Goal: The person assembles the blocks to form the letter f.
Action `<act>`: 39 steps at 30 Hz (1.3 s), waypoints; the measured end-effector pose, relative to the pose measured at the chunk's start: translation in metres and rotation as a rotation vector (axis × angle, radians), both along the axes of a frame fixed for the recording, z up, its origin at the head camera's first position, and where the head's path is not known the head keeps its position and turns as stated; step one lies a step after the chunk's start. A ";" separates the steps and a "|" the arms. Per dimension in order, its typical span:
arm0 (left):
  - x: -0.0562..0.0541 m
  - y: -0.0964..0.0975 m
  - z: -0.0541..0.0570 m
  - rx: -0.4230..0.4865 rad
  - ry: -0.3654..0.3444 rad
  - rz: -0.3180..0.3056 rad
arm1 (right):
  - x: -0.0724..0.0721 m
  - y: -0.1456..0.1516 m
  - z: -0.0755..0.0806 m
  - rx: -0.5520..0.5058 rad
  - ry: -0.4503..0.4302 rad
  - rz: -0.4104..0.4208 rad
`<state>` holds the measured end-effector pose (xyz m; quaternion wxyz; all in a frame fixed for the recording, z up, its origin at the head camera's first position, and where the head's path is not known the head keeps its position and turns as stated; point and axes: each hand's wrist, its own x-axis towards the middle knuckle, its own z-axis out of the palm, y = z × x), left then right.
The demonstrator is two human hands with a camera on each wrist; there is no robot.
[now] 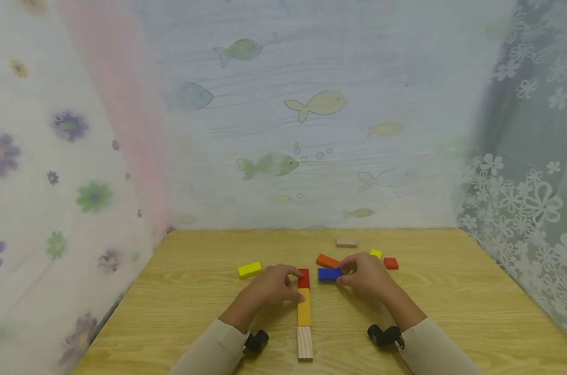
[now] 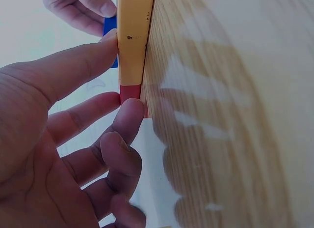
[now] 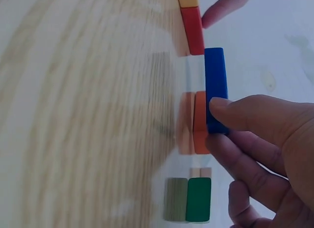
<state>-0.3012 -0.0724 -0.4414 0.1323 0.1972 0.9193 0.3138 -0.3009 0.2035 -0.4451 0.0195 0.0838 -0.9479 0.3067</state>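
Observation:
A row of blocks lies end to end on the table: a plain wooden block (image 1: 304, 344) at the near end, a yellow-orange block (image 1: 304, 312) in the middle, a red block (image 1: 304, 281) at the far end. My left hand (image 1: 276, 284) rests along the row's left side, its thumb on the yellow-orange block and its index finger on the red one. To the right, my right hand (image 1: 370, 273) pinches a blue block (image 3: 216, 75) between thumb and fingers. The blue block is raised above the table, one end pointing toward the red block.
Close behind the blue block lies an orange block (image 1: 327, 260). A green block (image 3: 198, 199) stands near my right hand. Farther out lie a yellow block (image 1: 249, 269) on the left, a pale wooden block (image 1: 346, 242) at the back, and a small red block (image 1: 391, 263) on the right.

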 end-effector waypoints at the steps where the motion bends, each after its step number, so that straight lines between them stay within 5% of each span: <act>1: 0.000 0.000 -0.001 0.000 -0.003 0.002 | -0.001 0.000 0.000 0.000 0.002 0.004; 24: -0.002 -0.001 -0.001 0.007 -0.006 0.007 | -0.007 -0.020 0.003 -0.042 -0.007 0.020; 39: 0.015 0.006 0.011 -0.017 -0.007 0.040 | 0.002 -0.017 0.004 -0.056 -0.048 0.028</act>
